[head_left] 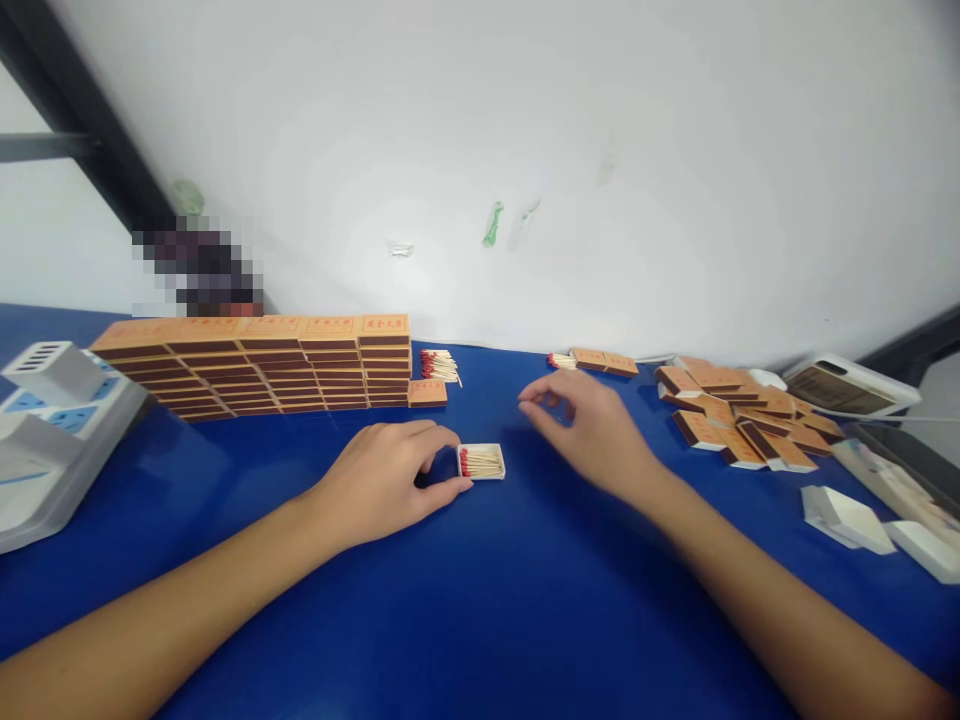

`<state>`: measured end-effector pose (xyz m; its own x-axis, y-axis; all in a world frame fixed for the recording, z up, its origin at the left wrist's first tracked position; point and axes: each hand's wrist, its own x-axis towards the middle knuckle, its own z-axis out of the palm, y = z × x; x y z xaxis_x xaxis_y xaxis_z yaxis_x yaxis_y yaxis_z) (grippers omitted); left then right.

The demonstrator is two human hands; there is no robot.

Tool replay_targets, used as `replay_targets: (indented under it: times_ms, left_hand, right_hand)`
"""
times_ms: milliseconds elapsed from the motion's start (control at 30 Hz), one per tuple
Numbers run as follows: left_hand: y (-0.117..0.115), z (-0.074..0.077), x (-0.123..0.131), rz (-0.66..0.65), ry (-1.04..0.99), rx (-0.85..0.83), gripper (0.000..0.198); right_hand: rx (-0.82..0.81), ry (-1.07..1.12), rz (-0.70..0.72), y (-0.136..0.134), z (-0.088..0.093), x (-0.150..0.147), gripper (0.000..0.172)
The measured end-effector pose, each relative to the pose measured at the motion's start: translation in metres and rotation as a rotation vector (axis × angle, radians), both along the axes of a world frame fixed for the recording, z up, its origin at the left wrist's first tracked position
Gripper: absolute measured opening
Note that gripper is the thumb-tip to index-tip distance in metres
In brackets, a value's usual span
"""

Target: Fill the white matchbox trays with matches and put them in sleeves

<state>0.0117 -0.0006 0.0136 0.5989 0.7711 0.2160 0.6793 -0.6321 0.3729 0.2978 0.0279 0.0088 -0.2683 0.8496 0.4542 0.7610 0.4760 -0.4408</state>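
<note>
A small white matchbox tray (502, 464) holding red-tipped matches (481, 462) lies on the blue table. The thumb and index finger of my left hand (394, 480) grip its left end. My right hand (596, 430) hovers to the right of the tray, fingers curled, with thumb tip and index tip slightly apart. Nothing shows between them. Just beyond that hand is a small heap of loose matches (561, 361), beside a pair of closed matchboxes (604, 361). Another heap of matches (439, 366) lies behind the tray, near a single matchbox (427, 393).
A stacked wall of matchboxes (292, 365) stands at the back left, near a white power strip (64, 440). To the right are a loose pile of matchboxes (742, 410), white empty trays (851, 520) and a white device (851, 385). A white wall closes off the back.
</note>
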Motion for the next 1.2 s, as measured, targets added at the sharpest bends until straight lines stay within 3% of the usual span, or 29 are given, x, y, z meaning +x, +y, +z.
replay_targets:
  times_ms: [133, 300, 800, 1200]
  left_hand:
    - [0.001, 0.001, 0.0, 0.002, -0.006, -0.013, 0.025]
    - [0.001, 0.001, -0.001, 0.001, -0.002, -0.025, 0.026]
    - [0.001, 0.001, -0.001, -0.005, 0.005, -0.022, 0.026]
    - [0.0, 0.002, -0.001, -0.015, 0.022, -0.001, 0.027]
  right_hand:
    - [0.063, -0.256, -0.154, 0.056, -0.005, 0.055, 0.025]
    - [0.039, -0.393, -0.086, 0.085, -0.014, 0.077, 0.033]
    - [-0.004, -0.496, -0.081, 0.09, -0.014, 0.08, 0.034]
    - [-0.024, -0.411, 0.028, 0.03, -0.007, 0.058, 0.026]
